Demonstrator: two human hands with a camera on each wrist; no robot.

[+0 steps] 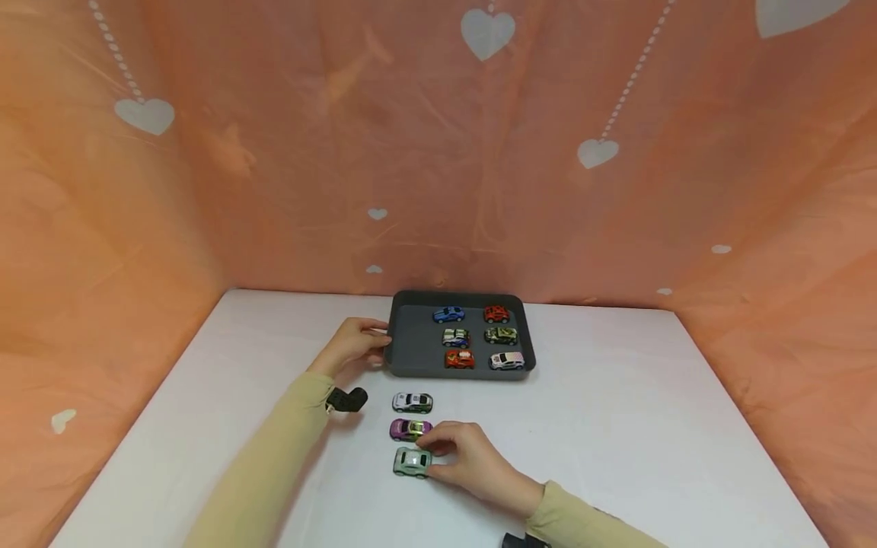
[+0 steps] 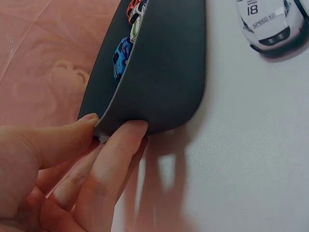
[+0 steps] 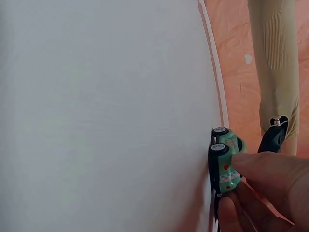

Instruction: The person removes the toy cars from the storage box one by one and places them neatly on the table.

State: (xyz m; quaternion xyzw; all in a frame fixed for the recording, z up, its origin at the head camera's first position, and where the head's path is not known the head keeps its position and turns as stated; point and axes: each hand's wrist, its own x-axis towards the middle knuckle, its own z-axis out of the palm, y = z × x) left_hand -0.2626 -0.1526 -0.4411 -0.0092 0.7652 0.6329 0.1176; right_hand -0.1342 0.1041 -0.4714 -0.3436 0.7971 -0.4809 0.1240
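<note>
On a white-covered table (image 1: 617,418), a pale green toy car (image 1: 409,461) is pinched at its right-hand end between the thumb and fingers of a right hand (image 1: 473,460); whether its wheels are borne by the tabletop cannot be told. The car is placed nearest the person in a short row, with a purple toy car (image 1: 404,430) set just beyond it and a white toy car (image 1: 412,403), marked with the number 18, beyond that. The left end of a dark gray tray (image 1: 418,346) is gripped by a left hand (image 1: 352,344), its thumb laid at the rim and its fingers pressed to the outer wall. Inside the tray, two columns of three are held toward the right: a blue car (image 1: 448,314), a white-and-blue car (image 1: 455,336) and a red-orange car (image 1: 459,359), flanked by a red car (image 1: 496,314), a camouflage-patterned car (image 1: 501,336) and a white wagon-shaped car (image 1: 507,361). The table is backed by an orange curtain (image 1: 411,167) printed with pale hearts.
</note>
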